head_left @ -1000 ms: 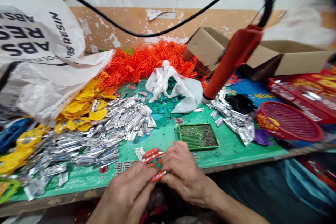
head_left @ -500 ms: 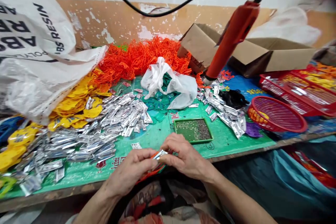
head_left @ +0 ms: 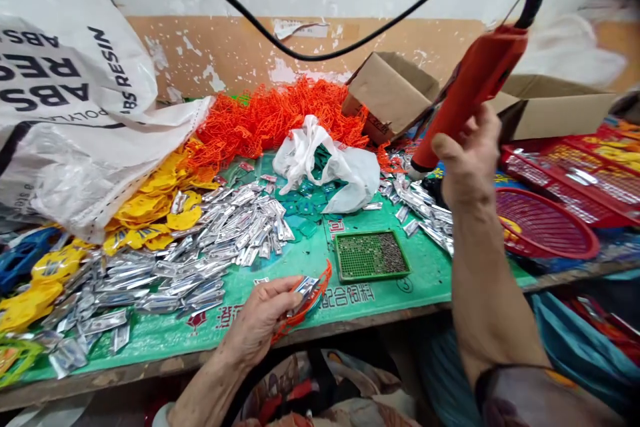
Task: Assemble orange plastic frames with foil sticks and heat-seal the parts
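My left hand (head_left: 260,317), near the table's front edge, pinches an orange plastic piece (head_left: 320,290) between thumb and fingers. A silver strip (head_left: 306,285) with a printed face lies against that piece. To the right, my right hand (head_left: 473,153) is raised and wrapped around the lower body of a red electric screwdriver (head_left: 465,90), which hangs from a black cable. The tool leans with its tip down to the left; part of my grip is hidden behind it. A green gridded tray (head_left: 357,257) of small dark screws lies between my hands.
Loose silver strips (head_left: 250,220) lie heaped at left beside yellow pieces (head_left: 150,200). Behind are orange plastic pieces (head_left: 280,113) and a white plastic bag (head_left: 350,177). A cardboard box (head_left: 390,90) and a red basket (head_left: 555,227) stand right. The cable (head_left: 300,53) loops overhead.
My right hand has left the orange piece and moved up and right onto the screwdriver, which has shifted slightly right. My left hand keeps hold of the orange piece with its silver strip.
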The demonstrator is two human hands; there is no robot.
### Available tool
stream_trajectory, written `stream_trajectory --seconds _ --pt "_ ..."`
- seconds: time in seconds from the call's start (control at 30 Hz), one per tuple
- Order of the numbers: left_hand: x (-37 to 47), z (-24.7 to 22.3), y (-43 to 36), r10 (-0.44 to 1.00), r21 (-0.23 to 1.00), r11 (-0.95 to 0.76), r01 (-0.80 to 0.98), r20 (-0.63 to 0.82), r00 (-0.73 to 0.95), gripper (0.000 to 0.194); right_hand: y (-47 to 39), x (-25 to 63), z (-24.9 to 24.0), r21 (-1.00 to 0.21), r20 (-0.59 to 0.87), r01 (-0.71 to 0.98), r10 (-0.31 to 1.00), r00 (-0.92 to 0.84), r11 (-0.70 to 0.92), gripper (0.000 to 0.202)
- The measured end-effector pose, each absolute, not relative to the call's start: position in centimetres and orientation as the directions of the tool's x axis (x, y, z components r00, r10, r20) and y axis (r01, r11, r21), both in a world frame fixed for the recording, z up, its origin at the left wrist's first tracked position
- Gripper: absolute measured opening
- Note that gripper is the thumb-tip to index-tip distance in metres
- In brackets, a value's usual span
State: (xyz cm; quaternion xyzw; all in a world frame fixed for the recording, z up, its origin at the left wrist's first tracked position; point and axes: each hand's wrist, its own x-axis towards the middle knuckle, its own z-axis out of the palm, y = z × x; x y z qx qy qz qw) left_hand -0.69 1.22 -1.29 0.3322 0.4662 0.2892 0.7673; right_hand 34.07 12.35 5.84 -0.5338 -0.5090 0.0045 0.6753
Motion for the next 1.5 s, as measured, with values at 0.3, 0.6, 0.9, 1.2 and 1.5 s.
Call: stream_trajectory --seconds 0.3,0.6,0.9,1.2,1.5 --pt "0.0 -1.3 1.2 0.812 0.813 0.566 -0.138 -0.521 0.263 0.026 13.5 29.3 7.5 -0.891 0.443 0.02 0.857 0.262 0.454 0.046" --pt "0.8 -2.2 1.3 0.822 0.81 0.562 -0.169 -0.525 0.22 0.027 5.7 26.1 3.5 -0.942 0.324 0.024 0.89 0.319 0.335 0.02" --pt "1.1 -2.3 1.0 0.813 0.81 0.57 -0.141 -0.53 0.242 0.028 4.2 26.1 1.5 -0.953 0.277 0.011 0.854 0.44 0.303 0.015" --pt "1.3 -2.0 0.9 0.809 0.809 0.575 -0.123 -0.539 0.235 0.028 4.0 26.0 0.5 -0.947 0.281 -0.011 0.841 0.463 0.322 0.013" --pt "1.2 -1.8 0.8 0.811 0.813 0.571 -0.115 -0.536 0.234 0.025 4.1 25.7 0.3 -0.951 0.272 -0.004 0.841 0.468 0.309 0.014"
